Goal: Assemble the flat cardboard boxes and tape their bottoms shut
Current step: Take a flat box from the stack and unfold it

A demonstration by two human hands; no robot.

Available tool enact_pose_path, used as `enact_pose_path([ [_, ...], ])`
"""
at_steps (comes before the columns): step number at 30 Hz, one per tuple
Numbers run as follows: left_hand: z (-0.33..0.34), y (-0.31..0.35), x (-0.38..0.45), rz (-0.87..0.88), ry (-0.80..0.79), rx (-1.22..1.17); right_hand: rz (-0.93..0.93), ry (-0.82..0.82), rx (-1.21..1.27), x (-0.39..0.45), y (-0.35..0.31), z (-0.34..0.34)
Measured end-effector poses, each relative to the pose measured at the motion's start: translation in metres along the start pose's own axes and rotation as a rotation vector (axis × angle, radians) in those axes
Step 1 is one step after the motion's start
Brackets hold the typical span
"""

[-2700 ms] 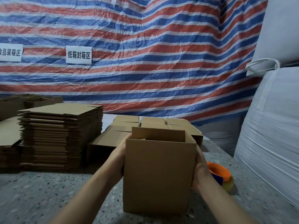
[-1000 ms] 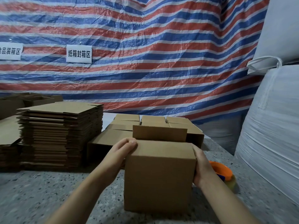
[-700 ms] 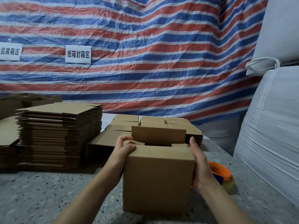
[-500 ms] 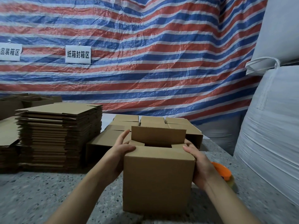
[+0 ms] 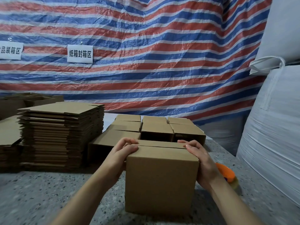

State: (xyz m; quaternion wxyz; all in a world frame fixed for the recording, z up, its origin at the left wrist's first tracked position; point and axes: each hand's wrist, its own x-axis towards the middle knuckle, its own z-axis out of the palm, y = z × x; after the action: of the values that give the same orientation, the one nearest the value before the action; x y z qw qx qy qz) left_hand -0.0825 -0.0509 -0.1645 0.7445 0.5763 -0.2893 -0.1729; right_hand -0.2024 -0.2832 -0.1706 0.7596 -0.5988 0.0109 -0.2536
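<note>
A brown cardboard box [image 5: 160, 182] stands upright on the speckled table [image 5: 40, 197], right in front of me. All its upper flaps lie folded flat, with a seam running across the top. My left hand [image 5: 123, 151] grips the box's top left corner, fingers curled over the flaps. My right hand [image 5: 199, 158] grips the top right corner, fingers lying on the flaps and palm against the side. An orange tape dispenser [image 5: 226, 173] lies on the table just right of the box, partly hidden behind my right wrist.
A tall stack of flat cardboard blanks [image 5: 60, 135] stands at the left. Several assembled boxes [image 5: 155, 129] sit behind the held box. Large white sacks [image 5: 274, 135] close off the right side. A striped tarp [image 5: 146, 54] with paper signs hangs behind.
The far flap that stood upright has been folded down, so the top is now closed. Both hands moved up onto the top corners and hold the flaps down.
</note>
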Motion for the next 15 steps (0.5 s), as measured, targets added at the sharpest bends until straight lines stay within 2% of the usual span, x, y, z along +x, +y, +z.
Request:
enact_pose_path([
  [4,-0.001,0.003,0.001,-0.004,0.023,0.139,-0.01,0.027,-0.06,-0.001,-0.001,0.003],
  [8,0.004,0.026,0.003,-0.021,0.039,0.427,-0.019,0.027,-0.101,-0.001,-0.002,0.003],
  [10,0.013,0.04,0.002,0.072,0.027,0.76,-0.018,0.021,-0.105,0.0,-0.003,0.003],
  [12,0.028,0.051,-0.002,0.266,-0.019,1.15,-0.019,0.024,-0.106,0.001,-0.004,0.004],
  [13,0.036,0.052,-0.004,0.343,-0.071,1.268,-0.018,0.026,-0.107,0.001,-0.004,0.004],
  [15,0.049,0.05,-0.006,0.366,-0.212,1.401,-0.01,0.031,-0.113,0.002,-0.004,0.003],
])
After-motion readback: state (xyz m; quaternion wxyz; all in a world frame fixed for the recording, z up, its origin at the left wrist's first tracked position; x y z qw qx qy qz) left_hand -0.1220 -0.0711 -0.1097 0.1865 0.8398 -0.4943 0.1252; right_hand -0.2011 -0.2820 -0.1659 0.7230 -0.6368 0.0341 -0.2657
